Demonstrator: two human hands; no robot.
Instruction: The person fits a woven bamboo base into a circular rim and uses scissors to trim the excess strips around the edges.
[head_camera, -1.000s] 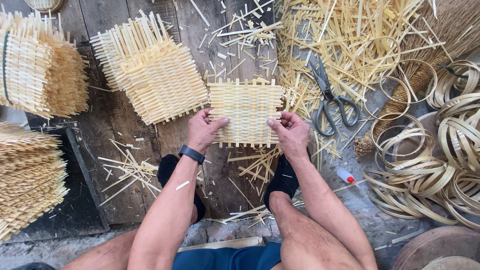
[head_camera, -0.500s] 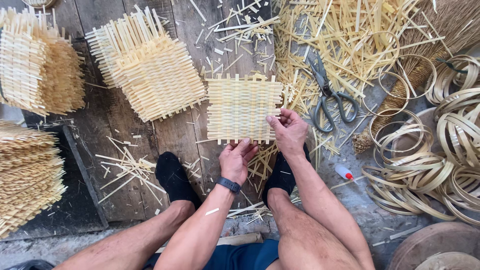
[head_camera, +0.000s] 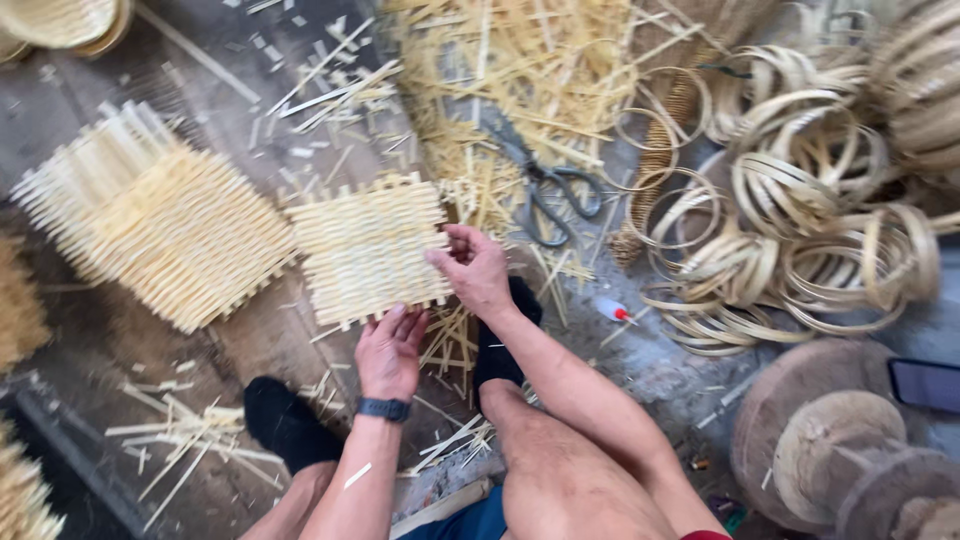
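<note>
A square woven bamboo mat (head_camera: 368, 250) lies on the wooden floor in front of my feet. My right hand (head_camera: 474, 268) grips the mat's right edge with fingers and thumb. The fingertips of my left hand (head_camera: 389, 349) press on the mat's near edge; a dark watch sits on that wrist. Both feet wear black socks (head_camera: 283, 422).
A stack of finished woven mats (head_camera: 150, 225) sits to the left. Black scissors (head_camera: 545, 183) lie among loose bamboo strips (head_camera: 530, 70). Coiled bamboo rings (head_camera: 800, 220) pile at the right, near a small bottle (head_camera: 612, 310) and round wooden blocks (head_camera: 830, 450).
My left hand moved from the mat's left corner down to its near edge. The view swung right, and the mat now sits tilted.
</note>
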